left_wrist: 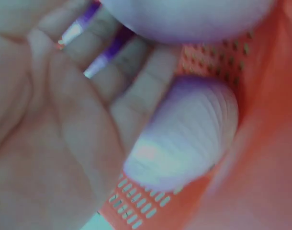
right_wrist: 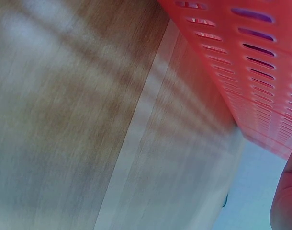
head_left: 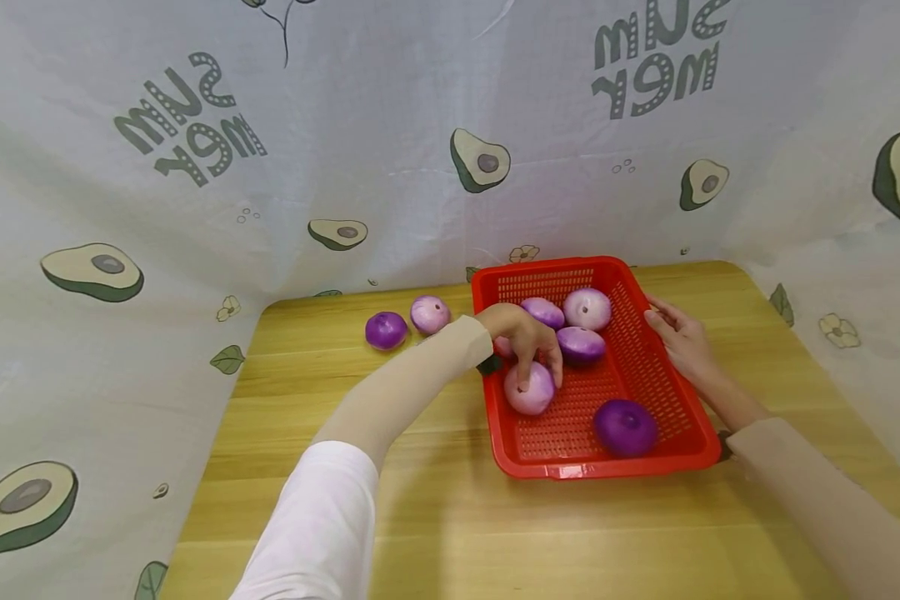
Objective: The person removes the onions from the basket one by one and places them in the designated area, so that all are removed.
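Observation:
A red plastic basket (head_left: 566, 462) stands on the wooden table with several purple onions inside. My left hand (head_left: 528, 333) reaches over its left side, holding a pale purple onion (head_left: 530, 398) with the thumb on top and the fingers along the far side. In the left wrist view that onion (left_wrist: 194, 19) is at the top edge, by the fingers, and another onion (left_wrist: 189, 134) lies beside the hand. My right hand (head_left: 686, 342) grips the basket's right rim, thumb over the edge; the right wrist view shows only part of it (right_wrist: 286, 196) against the slotted basket wall (right_wrist: 251, 81).
Left of the basket, a dark purple onion (head_left: 386, 331) and a paler onion (head_left: 430, 314) lie on the table (head_left: 285, 417). Inside, a dark onion (head_left: 626, 427) sits at the near right corner. A printed cloth (head_left: 390, 125) hangs behind the table.

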`<action>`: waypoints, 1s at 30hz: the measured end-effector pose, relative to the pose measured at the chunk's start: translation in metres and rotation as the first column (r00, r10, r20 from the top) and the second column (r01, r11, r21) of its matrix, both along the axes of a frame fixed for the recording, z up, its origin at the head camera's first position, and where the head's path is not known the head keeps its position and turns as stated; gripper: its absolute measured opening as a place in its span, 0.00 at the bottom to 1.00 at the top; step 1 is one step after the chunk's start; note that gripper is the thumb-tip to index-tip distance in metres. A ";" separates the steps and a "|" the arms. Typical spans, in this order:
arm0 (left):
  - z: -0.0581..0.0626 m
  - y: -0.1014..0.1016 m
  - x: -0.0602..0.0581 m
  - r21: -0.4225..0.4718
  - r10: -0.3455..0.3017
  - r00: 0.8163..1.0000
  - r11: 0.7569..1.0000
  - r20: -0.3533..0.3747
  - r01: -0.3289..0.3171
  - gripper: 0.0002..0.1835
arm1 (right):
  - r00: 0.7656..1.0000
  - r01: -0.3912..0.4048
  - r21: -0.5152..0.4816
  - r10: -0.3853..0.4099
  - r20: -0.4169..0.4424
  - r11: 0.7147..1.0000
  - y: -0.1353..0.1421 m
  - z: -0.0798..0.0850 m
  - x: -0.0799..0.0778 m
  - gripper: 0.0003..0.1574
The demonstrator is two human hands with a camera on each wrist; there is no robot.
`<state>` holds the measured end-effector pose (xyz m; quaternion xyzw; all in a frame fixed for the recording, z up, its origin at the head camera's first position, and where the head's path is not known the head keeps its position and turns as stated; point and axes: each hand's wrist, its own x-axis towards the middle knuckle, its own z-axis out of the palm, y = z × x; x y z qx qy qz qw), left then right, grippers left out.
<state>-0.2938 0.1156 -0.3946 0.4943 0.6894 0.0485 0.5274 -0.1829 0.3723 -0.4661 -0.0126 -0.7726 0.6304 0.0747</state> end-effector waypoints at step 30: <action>0.037 -0.066 -0.013 0.551 0.225 0.957 0.783 0.182 -0.289 0.32 | 1.000 0.002 0.019 -0.002 0.009 1.000 -0.001 0.004 0.006 0.35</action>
